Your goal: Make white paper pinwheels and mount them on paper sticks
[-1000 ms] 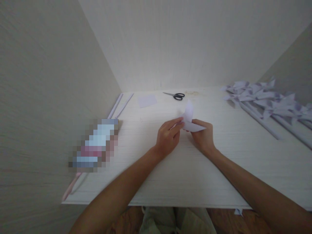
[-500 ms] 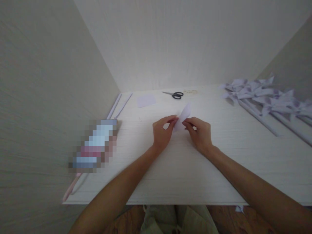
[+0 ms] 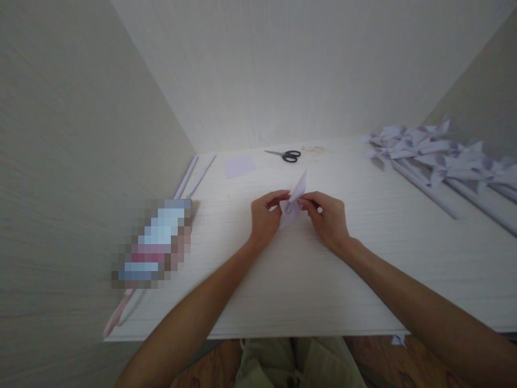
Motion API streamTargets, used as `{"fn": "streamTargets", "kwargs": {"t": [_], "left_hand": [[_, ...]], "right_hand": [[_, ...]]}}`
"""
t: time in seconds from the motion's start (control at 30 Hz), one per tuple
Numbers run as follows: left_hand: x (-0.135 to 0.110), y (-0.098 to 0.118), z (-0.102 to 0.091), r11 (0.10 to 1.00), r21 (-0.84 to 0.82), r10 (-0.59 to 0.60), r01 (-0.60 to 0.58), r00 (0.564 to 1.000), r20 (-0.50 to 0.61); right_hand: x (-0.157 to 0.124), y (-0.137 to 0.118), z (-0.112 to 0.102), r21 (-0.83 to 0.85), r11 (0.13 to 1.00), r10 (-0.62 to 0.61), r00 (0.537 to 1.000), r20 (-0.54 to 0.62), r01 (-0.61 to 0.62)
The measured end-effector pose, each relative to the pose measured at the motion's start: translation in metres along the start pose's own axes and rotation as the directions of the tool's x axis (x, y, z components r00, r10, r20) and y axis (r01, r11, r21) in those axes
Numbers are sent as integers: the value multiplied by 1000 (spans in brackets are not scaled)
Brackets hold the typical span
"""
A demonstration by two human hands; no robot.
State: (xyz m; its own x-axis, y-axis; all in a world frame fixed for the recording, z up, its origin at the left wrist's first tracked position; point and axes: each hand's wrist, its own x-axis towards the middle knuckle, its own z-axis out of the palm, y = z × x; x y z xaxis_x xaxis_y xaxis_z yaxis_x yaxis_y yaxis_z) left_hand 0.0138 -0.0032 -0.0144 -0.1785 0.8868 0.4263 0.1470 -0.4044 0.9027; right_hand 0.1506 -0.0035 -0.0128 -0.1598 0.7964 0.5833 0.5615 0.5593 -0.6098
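Both my hands meet over the middle of the white table (image 3: 307,285). Between them is a small piece of pale lilac paper (image 3: 294,203), partly folded, with one pointed flap sticking up. My left hand (image 3: 264,218) pinches its left side with thumb and fingers curled. My right hand (image 3: 327,218) pinches the right side at the fold. The paper is lifted just above the tabletop.
Black-handled scissors (image 3: 286,156) lie at the back, with a flat lilac paper square (image 3: 239,165) to their left. Several finished paper pinwheels on sticks (image 3: 436,161) are piled at the right. Thin paper sticks (image 3: 189,178) run along the left wall beside a blurred packet (image 3: 157,242).
The paper has been turned and folded inward: its wide flap to the right is gone and it now sits compact between both pinches. My hands have drawn slightly closer together.
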Motion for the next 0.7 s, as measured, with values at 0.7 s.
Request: {"fn": "streamTargets", "kwargs": {"t": [0.7], "left_hand": [[2,-4,-4,976,-32,-206,213,967,152]], "right_hand": [[1,-7,1,209,968,135,990,47,-142]]}}
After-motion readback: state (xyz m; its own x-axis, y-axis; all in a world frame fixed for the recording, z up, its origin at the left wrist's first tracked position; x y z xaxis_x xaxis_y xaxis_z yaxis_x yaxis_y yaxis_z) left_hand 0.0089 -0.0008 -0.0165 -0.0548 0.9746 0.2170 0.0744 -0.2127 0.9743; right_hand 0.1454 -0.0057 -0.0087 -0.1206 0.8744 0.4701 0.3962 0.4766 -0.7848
